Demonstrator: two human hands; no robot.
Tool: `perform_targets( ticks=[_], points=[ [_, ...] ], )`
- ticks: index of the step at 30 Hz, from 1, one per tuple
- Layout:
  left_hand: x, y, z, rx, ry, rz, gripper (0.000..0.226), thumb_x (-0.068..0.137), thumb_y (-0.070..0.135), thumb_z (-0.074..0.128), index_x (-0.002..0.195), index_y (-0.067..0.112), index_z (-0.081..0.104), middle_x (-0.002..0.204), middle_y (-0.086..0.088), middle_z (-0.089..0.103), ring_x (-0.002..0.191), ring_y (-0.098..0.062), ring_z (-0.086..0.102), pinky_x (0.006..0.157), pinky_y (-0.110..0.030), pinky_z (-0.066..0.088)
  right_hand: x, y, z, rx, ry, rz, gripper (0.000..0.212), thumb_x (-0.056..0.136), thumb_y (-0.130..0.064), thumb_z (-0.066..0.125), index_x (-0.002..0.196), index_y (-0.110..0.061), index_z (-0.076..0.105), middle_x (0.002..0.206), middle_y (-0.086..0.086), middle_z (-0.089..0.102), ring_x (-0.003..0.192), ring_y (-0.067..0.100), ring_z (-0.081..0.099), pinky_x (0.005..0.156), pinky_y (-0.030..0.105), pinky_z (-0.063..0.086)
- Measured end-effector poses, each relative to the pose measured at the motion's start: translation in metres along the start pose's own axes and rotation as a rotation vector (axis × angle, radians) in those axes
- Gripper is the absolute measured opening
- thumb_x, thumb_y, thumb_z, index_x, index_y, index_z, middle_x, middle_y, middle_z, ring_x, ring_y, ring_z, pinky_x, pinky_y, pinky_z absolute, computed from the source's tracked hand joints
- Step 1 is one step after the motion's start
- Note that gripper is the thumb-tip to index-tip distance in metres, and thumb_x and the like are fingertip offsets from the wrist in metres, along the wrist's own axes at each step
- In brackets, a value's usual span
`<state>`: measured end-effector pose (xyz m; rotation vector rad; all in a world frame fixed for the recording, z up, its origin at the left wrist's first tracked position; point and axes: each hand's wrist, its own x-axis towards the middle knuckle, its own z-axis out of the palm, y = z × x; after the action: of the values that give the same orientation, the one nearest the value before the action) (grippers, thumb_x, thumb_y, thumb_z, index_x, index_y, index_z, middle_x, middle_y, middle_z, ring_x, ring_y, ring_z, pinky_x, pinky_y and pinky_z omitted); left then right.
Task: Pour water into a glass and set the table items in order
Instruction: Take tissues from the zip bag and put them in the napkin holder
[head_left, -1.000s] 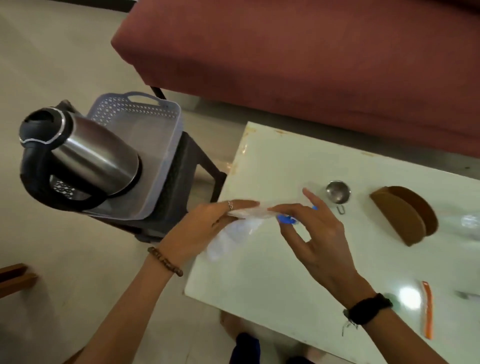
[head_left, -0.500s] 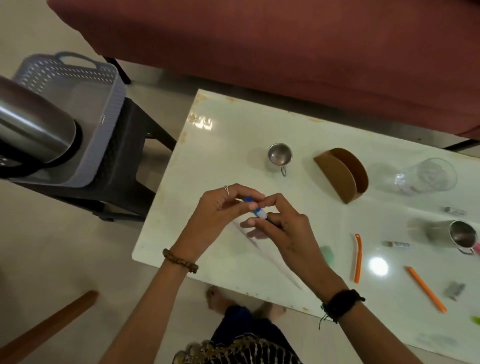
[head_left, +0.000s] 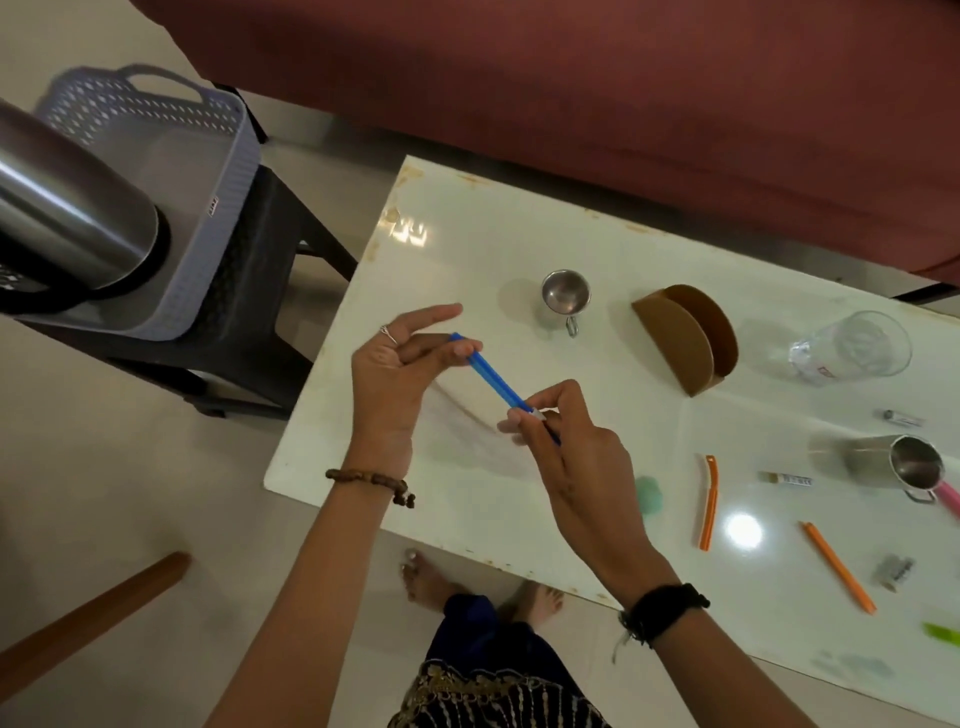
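left hand (head_left: 395, 374): fingertips pinch upper end of blue straw (head_left: 491, 376) | right hand (head_left: 566, 457): pinches its lower end | straw: held slanted above white bench (head_left: 597, 249) | glass (head_left: 852, 347): lying on its side, far right, beside brown holder (head_left: 685, 338)

Red sofa (head_left: 571, 78), grey basket (head_left: 208, 156)

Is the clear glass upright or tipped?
Tipped. The glass lies on its side on the table, its open rim facing right, beside the brown holder. It looks empty.
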<state>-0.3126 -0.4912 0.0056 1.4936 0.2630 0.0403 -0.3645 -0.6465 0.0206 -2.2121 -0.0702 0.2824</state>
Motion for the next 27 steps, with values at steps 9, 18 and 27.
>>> perform_targets(
  ticks=[9,18,27],
  points=[
    [0.017,0.004,-0.042,0.001,0.067,-0.045,0.031,0.080,0.001,0.062,0.099,0.026,0.062,0.070,0.015,0.074,0.074,-0.002,0.070,0.067,-0.012,0.054,-0.013,0.024,-0.018,-0.177,-0.184,-0.021,0.031,0.083,-0.060,0.022,0.093,-0.033,0.033,0.079,-0.003,0.065,0.057,0.015,0.057,0.059,0.033,0.049],
    [0.008,0.033,-0.032,0.248,-0.033,-0.065,0.032,0.076,0.013,0.068,0.103,0.027,0.061,0.075,0.015,0.073,0.076,0.002,0.068,0.061,-0.006,0.048,0.024,0.024,0.009,0.311,-0.586,0.063,0.021,0.098,-0.020,0.040,0.116,-0.027,0.047,0.102,0.001,0.071,0.079,0.016,0.069,0.075,0.029,0.057],
    [-0.048,-0.064,0.041,0.632,-0.119,-0.107,0.037,0.087,0.000,0.055,0.121,0.013,0.054,0.143,-0.007,0.039,0.135,-0.016,0.033,0.090,0.010,0.018,0.023,0.117,0.016,0.707,-0.325,0.488,0.020,0.098,-0.011,0.040,0.117,-0.009,0.043,0.108,0.022,0.064,0.082,0.027,0.067,0.075,0.036,0.058]
  ],
)
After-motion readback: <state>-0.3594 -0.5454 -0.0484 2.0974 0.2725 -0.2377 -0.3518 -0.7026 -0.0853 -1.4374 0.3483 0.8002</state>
